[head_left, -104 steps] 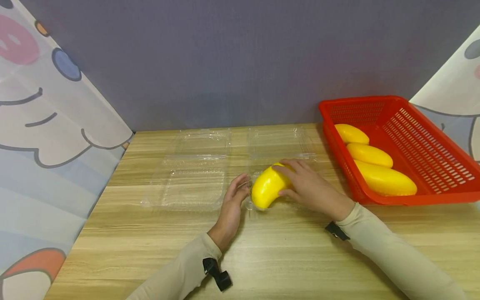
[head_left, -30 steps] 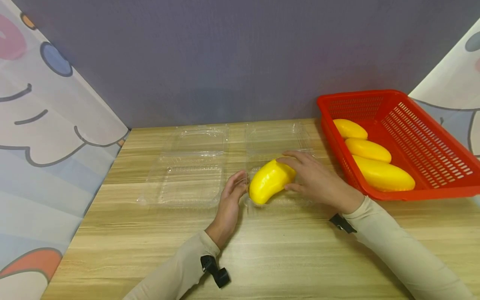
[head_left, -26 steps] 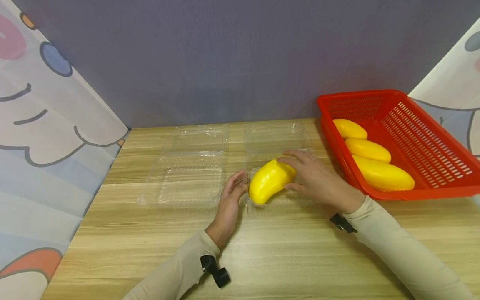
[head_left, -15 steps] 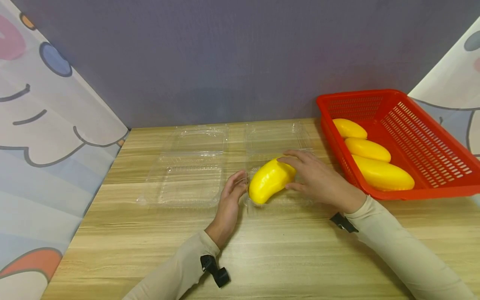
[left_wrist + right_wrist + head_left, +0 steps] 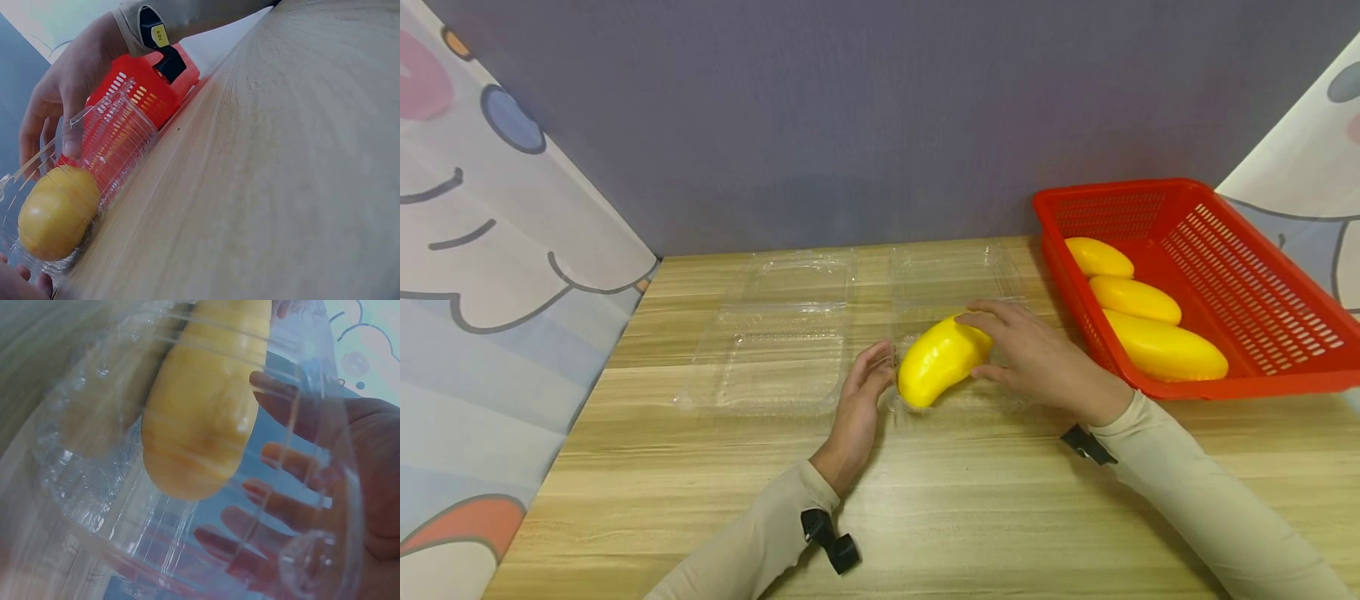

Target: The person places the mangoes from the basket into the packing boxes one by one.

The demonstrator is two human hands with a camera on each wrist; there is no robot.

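Observation:
A yellow mango (image 5: 943, 360) lies slantwise in the base of a clear plastic clamshell container (image 5: 955, 279), whose lid lies folded back. My right hand (image 5: 1030, 358) is over the mango's right end, fingers spread and thumb tip right at its side. The right wrist view, looking through the clear wall, shows these fingers (image 5: 294, 509) apart from the mango's rounded end. My left hand (image 5: 857, 417) rests against the container's left wall, fingers only lightly bent; in the left wrist view, its fingertips (image 5: 25, 275) appear at the container's lower edge.
A second opened clamshell container (image 5: 786, 367) lies to the left. At the right stands a red plastic basket (image 5: 1285, 300) with three more mangoes (image 5: 1165, 346) along its left side. A grey wall (image 5: 850, 125) borders the table's far edge.
Since the earliest frame, the mango has turned a little and its right end has shifted rightward, my right hand moving with it. Over the last second, hands and mango stay nearly still.

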